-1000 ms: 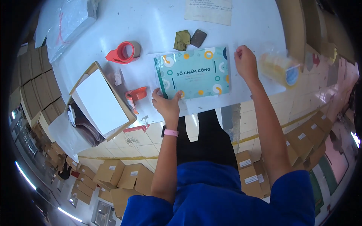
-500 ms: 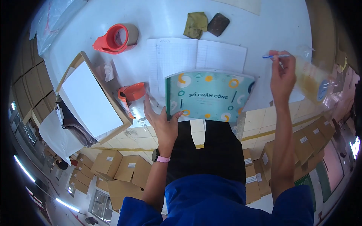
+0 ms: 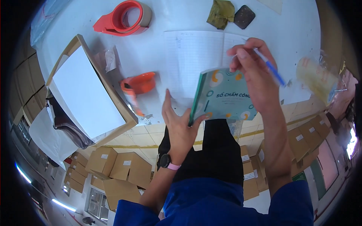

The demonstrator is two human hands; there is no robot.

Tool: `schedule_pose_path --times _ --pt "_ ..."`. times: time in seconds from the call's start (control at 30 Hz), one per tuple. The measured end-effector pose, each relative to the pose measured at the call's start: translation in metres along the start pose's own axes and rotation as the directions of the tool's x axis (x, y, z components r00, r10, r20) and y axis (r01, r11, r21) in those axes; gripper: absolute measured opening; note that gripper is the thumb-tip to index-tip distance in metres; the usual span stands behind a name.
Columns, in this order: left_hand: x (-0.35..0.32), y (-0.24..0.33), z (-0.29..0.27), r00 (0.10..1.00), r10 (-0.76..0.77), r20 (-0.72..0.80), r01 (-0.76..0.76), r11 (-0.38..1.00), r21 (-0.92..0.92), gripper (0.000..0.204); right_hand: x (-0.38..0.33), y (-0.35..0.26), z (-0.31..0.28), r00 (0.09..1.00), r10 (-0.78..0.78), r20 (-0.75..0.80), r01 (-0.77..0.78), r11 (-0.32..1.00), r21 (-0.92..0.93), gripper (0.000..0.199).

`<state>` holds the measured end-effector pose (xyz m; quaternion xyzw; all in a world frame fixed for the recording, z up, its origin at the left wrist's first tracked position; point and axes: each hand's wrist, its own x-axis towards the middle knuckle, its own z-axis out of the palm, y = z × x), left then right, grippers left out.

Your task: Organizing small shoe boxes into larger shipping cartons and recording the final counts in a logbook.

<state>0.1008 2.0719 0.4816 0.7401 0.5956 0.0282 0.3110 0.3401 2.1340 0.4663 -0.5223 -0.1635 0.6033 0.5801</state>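
Note:
My left hand holds a teal notebook by its spine edge, lifted off the white table and tilted. My right hand is above the notebook's cover and grips a blue pen between the fingers. Under the notebook lies a white lined sheet flat on the table.
A red tape dispenser lies at the far left, a smaller orange one nearer. An open cardboard box with a white sheet sits left. Two small dark pads lie far; a clear plastic packet lies right. Cardboard boxes cover the floor.
The left hand has raised and tilted the notebook further off the table. The right hand with the pen has come in from the right to above the notebook's cover.

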Motion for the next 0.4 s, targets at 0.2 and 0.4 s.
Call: schedule_pose_path --times 0.2,0.4 --pt "-0.017 -0.008 0.021 0.999 -0.035 0.03 0.037 0.995 -0.092 0.041 0.014 0.022 0.031 0.972 -0.117 0.201 0.198 0.872 -0.447 0.034" --pt "-0.021 -0.023 0.02 0.999 0.014 0.039 -0.014 1.0 0.009 0.045 0.017 0.06 0.04 0.95 -0.231 0.212 0.297 0.88 -0.371 0.028"
